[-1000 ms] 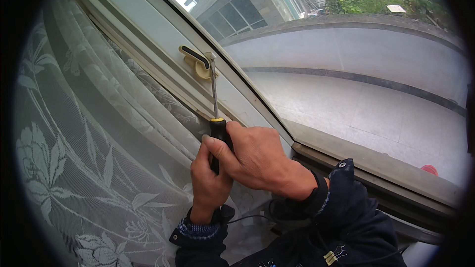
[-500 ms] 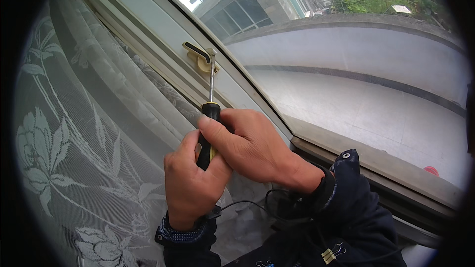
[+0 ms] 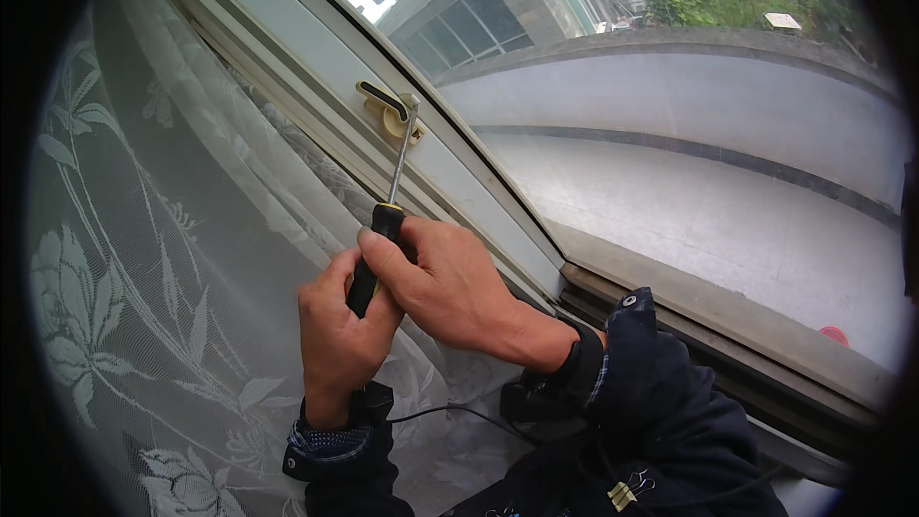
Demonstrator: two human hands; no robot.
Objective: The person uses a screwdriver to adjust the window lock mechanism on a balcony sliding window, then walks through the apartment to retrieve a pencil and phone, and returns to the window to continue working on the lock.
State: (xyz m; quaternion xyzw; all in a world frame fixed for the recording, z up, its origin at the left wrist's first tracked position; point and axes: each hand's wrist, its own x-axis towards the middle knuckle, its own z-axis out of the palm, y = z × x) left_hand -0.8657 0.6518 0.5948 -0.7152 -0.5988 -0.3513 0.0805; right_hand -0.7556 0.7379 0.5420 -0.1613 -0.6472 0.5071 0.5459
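From where I watch, the curtain [image 3: 172,258], white lace with a leaf and flower pattern, fills the whole left side. Beside it the pale window frame [image 3: 287,48] runs diagonally from the top left down toward the middle, and the glass [image 3: 689,182] to its right looks out on a grey roof and buildings.

Both forearms come up from the lower edge in dark sleeves [image 3: 661,402], the right one crossing from the lower right, the left one rising almost straight, its cuff at the bottom centre. A thin black cable [image 3: 440,410] sags between the two wrists.

My left hand [image 3: 340,330] is closed in a fist around the lower part of the screwdriver [image 3: 383,230], knuckles toward the curtain. My right hand [image 3: 450,282] wraps over from the right, fingers curled on the black handle with its yellow collar, thumb lying up along the handle's top. So both hands are gripping the one tool.

The steel shaft points up and slightly right from the fists, and its tip meets the small brass-coloured latch [image 3: 388,110] mounted on the frame. I cannot tell whether the tip sits in a screw head.
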